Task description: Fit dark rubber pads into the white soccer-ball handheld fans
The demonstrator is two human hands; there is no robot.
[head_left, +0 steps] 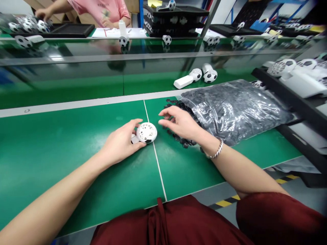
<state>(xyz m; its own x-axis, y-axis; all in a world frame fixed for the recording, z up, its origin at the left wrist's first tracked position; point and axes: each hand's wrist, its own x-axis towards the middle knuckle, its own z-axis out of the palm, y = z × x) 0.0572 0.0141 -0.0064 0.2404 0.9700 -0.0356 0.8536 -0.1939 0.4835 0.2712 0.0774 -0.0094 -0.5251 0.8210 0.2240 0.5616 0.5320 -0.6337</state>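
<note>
Well left of the plastic bag (237,109) and beyond it, across the way, a person in a pink shirt (99,12) has one hand (44,14) at a group of black-and-white balls; on the green tabletop (76,143), left of the bag and apart from it, the left hand (125,137) has its grip closed round a white ball (146,132), thumb on the near side and fingers on the far side, with the cut-out pattern facing up; part of a white handle (134,139) shows beside that palm; nearer the bag, the right hand (180,122) hangs over the bag's left end, its grip narrow, a small gap between thumb and forefinger; under and around it, loose black pieces (185,141) lie heaped at that same end; just past the bag's far left corner are two more balls with handles (196,75); the bag itself is clear and full of dark pieces; to its right, a black tray (296,97) holds white parts (302,80).
</note>
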